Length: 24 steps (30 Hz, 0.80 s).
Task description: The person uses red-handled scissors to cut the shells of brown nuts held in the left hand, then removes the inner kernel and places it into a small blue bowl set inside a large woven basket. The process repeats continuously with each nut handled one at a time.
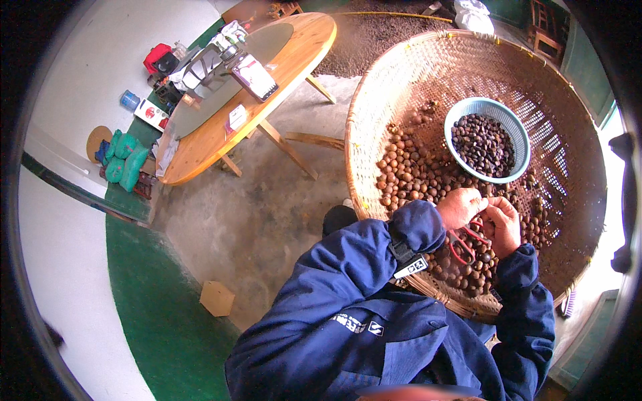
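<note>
A wide woven bamboo tray (374, 100) holds a heap of round brown nuts (408, 170). In it stands a pale blue plastic basket (518, 137) filled with darker nuts (483, 144). Both my hands are over the tray's near side, close together. My left hand (458, 207) pinches a small nut at its fingertips. My right hand (503, 226) is closed around red-handled clippers (463, 244), whose loops hang between the hands. Blue jacket sleeves cover both my forearms.
A round wooden folding table (221, 134) at the left carries a grey turntable, a metal kettle and small packets. Green bags (124, 160) and a red object lie by the wall. A small cardboard box (217, 298) sits on the concrete floor. Dark husks are spread on the ground behind the tray.
</note>
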Each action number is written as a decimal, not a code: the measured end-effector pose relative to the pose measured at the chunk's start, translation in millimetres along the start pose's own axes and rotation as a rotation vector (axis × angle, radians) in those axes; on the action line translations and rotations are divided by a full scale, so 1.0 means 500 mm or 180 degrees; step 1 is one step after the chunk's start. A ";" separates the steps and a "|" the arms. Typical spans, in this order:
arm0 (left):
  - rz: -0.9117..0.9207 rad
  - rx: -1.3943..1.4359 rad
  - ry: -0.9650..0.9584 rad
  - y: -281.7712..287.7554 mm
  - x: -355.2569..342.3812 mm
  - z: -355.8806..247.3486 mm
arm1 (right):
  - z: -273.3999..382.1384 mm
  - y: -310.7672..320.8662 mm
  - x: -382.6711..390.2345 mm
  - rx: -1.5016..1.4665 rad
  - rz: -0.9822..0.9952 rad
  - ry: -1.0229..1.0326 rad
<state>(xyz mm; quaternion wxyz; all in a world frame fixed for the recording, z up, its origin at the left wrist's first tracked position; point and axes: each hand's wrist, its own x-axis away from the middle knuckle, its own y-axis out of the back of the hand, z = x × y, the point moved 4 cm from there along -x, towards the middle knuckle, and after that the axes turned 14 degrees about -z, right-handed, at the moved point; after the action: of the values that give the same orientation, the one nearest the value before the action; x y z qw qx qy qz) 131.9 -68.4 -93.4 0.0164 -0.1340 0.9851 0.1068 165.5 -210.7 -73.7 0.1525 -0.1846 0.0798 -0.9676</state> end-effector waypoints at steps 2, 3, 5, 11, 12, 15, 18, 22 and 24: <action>-0.0007 -0.0286 -0.0072 -0.001 0.003 -0.003 | -0.009 0.006 -0.007 -0.0008 -0.0007 -0.0181; -0.0041 -0.0321 -0.0135 -0.001 0.005 -0.006 | -0.010 0.008 -0.009 -0.0066 0.0075 -0.0108; -0.0101 -0.0397 -0.0261 -0.001 0.010 -0.015 | -0.020 0.013 -0.013 -0.0135 0.0065 -0.0163; -0.0072 -0.0444 -0.0346 -0.006 0.021 -0.025 | -0.030 0.021 -0.017 -0.0093 0.0038 -0.0050; -0.0099 -0.0516 -0.0460 -0.006 0.020 -0.026 | -0.027 0.020 -0.016 -0.0129 0.0092 0.0043; -0.0262 -0.0606 -0.1041 -0.006 0.018 -0.030 | -0.026 0.019 -0.017 0.0086 -0.0074 0.0205; -0.0187 -0.0311 -0.1207 0.000 0.005 -0.023 | -0.017 0.008 -0.016 0.0001 0.0332 0.0614; 0.0350 0.0893 0.0832 -0.006 0.009 0.005 | -0.012 0.017 -0.009 -0.0186 0.0297 0.0389; 0.0495 0.1177 0.1113 -0.007 0.019 -0.010 | -0.009 0.018 0.001 -0.0498 0.0241 -0.0007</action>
<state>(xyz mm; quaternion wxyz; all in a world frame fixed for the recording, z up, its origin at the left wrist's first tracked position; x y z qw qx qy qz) 123.7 -75.3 -89.8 -0.1381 -0.0690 0.9831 -0.0989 165.8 -218.7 -79.4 0.1743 -0.1939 0.1618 -0.9518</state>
